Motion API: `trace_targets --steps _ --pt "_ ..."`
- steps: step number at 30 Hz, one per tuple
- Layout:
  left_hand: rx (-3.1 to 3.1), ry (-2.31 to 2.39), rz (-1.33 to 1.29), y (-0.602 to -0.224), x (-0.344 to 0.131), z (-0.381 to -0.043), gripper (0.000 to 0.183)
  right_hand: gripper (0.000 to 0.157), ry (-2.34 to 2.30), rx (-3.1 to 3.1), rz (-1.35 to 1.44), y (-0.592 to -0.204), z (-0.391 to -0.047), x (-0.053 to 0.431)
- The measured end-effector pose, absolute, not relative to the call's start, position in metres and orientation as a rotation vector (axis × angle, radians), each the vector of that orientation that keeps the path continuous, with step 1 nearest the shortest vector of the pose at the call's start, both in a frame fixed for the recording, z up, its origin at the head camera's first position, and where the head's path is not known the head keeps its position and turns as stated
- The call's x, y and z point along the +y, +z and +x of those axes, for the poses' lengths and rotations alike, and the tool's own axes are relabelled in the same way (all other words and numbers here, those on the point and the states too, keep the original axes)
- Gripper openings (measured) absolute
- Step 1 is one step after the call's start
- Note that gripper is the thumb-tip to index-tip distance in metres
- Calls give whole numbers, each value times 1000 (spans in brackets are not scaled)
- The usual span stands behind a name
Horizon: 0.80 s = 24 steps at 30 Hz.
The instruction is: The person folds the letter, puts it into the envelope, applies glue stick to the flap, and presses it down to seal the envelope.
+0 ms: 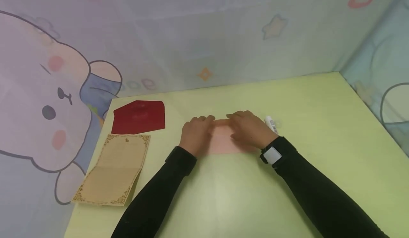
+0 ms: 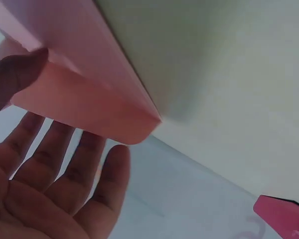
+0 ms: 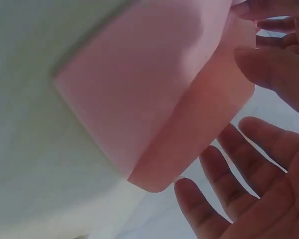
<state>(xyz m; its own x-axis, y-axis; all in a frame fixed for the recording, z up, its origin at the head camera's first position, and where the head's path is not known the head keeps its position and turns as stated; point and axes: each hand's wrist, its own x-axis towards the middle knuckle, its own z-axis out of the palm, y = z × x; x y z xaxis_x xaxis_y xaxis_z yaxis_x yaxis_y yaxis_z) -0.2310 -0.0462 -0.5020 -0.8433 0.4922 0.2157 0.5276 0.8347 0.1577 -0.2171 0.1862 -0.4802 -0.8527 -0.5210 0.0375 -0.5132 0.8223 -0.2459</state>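
A pink envelope point(image 1: 220, 143) lies on the table between both hands, its flap point(image 2: 89, 102) at the far side, darker pink inside and partly raised. My left hand point(image 1: 196, 134) holds the left end of the flap, thumb on the inner face and fingers behind the edge. At the right end, my right hand point(image 1: 250, 129) has the flap between its thumb and fingers point(image 3: 229, 184). Part of the envelope is hidden under both hands in the head view. Just beyond the right hand lies a small white tube point(image 1: 270, 123) with a printed label.
A dark red envelope point(image 1: 138, 118) lies at the back left. In front of it is a creased tan sheet point(image 1: 116, 170) with ornate corners, one edge lifted. The pale yellow table point(image 1: 319, 131) meets a printed cloth backdrop point(image 1: 198, 28) behind.
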Motion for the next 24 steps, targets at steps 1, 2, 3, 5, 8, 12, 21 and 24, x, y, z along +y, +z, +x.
trace_targets --steps 1,2,3,5,8,12,21,24 --pt "-2837 -288 -809 -503 -46 -229 31 62 -392 2967 -802 -480 -213 186" --pt "-2829 -269 -819 -505 -45 -226 25 55 -385 2959 -776 -480 -209 186" --pt "-2811 -255 -829 -517 -47 -229 20 51 -383 2947 -760 -480 -205 185" --pt "-2819 -236 -845 -518 -46 -222 17 46 -372 2924 -760 -482 -198 184" --pt "-2818 -220 -851 -522 -43 -217 18 41 -325 2915 -798 -486 -192 184" --pt "-2762 -173 -905 -520 -39 -213 17 40 -287 2925 -870 -487 -191 180" --pt "-2786 -14 -1154 -520 -42 -215 26 34 -135 2998 -1022 -492 -190 174" --pt "-2807 9 -1158 -512 -42 -210 26 35 -124 3001 -1014 -493 -189 171"
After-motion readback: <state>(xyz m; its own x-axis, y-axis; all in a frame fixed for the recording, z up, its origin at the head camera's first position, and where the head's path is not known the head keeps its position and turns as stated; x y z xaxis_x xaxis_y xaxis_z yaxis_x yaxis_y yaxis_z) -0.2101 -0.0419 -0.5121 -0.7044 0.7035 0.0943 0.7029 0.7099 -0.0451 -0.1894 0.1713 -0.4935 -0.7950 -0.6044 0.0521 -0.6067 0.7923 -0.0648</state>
